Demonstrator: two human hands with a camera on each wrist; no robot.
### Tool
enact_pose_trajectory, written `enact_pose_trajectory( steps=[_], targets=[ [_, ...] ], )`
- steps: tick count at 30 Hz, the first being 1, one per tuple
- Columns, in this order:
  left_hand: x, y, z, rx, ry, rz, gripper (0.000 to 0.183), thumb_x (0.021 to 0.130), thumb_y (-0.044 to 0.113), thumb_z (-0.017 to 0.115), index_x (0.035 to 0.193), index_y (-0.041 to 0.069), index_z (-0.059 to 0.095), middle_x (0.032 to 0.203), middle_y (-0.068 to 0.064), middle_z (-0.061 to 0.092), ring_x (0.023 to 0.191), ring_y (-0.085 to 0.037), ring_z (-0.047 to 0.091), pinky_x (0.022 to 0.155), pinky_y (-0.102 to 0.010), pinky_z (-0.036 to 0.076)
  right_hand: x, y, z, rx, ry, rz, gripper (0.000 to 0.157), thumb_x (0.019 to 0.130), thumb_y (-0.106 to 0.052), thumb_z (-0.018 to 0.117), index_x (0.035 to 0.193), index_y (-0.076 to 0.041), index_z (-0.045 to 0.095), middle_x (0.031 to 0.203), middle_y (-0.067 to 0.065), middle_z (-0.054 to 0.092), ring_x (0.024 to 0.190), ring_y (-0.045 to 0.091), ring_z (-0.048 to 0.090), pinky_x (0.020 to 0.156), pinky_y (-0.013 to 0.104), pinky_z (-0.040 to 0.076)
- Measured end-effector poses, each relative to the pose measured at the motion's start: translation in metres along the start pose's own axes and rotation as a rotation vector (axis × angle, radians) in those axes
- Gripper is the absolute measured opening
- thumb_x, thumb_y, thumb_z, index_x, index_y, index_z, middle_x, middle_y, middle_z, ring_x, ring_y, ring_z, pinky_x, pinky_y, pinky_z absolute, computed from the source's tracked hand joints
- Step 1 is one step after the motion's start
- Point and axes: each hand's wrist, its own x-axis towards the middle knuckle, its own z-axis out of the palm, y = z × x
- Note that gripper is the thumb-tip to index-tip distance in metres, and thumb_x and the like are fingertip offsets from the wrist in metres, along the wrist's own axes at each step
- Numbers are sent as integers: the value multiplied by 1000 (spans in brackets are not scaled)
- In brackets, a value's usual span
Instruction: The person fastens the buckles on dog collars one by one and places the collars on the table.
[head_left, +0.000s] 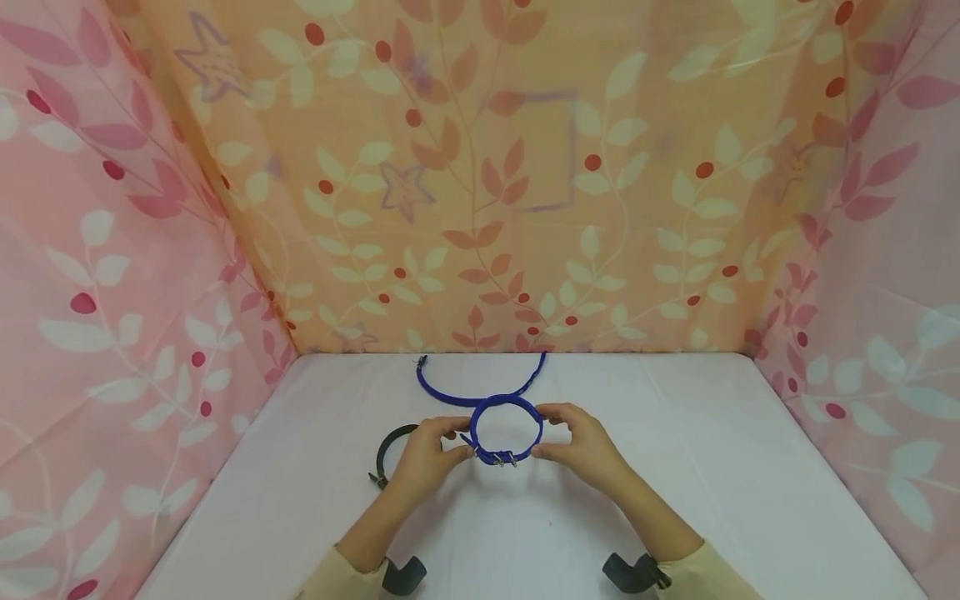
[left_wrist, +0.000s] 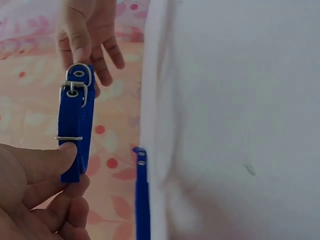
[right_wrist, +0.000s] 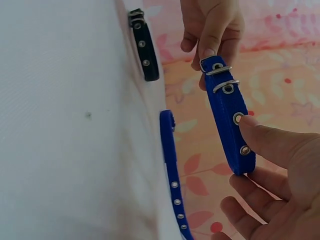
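A blue collar (head_left: 495, 457), buckled into a ring, is held up between both hands over the white table. My left hand (head_left: 429, 454) pinches its left side; in the left wrist view the thumb (left_wrist: 64, 157) lies just below the metal keeper, by the strap's tip. On the opposite side my right hand (head_left: 581, 446) grips the band between thumb and fingers, the thumb (right_wrist: 260, 132) beside a metal eyelet. Both the silver buckle (left_wrist: 74, 94) and a D-ring (left_wrist: 80, 70) show on the collar's front.
Behind the held collar, a second blue collar (head_left: 450, 400) lies unfastened in a curve near the table's back edge. A black collar (head_left: 384, 450) sits at the left, partly hidden by my left hand. Floral cloth walls (head_left: 480, 275) enclose the white table (head_left: 750, 467).
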Motion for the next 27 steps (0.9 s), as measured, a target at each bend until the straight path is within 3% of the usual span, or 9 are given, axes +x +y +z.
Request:
enact_pose_trajectory(
  steps=[5,11,20,27],
  targets=[
    [7,-5,6,22,-38,-31,41,85,15,84,126,16,74,110,8,74,105,-21,58,88,-39,48,3,5,5,-38,-9,41,59,77,-27,92,131,-18,68,124,-3,69,121,23,58,106,57,46],
    [11,-8,12,9,-60,-21,41,84,9,84,123,11,75,104,6,75,105,-29,61,88,-42,48,7,13,9,-83,-24,12,59,74,-22,94,127,-11,70,114,-1,72,117,26,61,105,58,45],
    [14,-16,24,-7,-101,9,44,79,1,83,123,3,73,93,4,75,88,-18,57,81,-34,47,6,23,15,-143,-25,30,58,73,-21,94,126,-10,71,115,1,74,119,29,62,106,60,43],
    [16,-19,28,51,-141,13,46,76,-2,83,121,-2,71,92,1,74,77,-12,55,73,-28,46,6,34,23,-275,-14,1,59,72,-24,94,125,-12,71,116,-1,74,122,31,61,99,59,37]
  ],
)
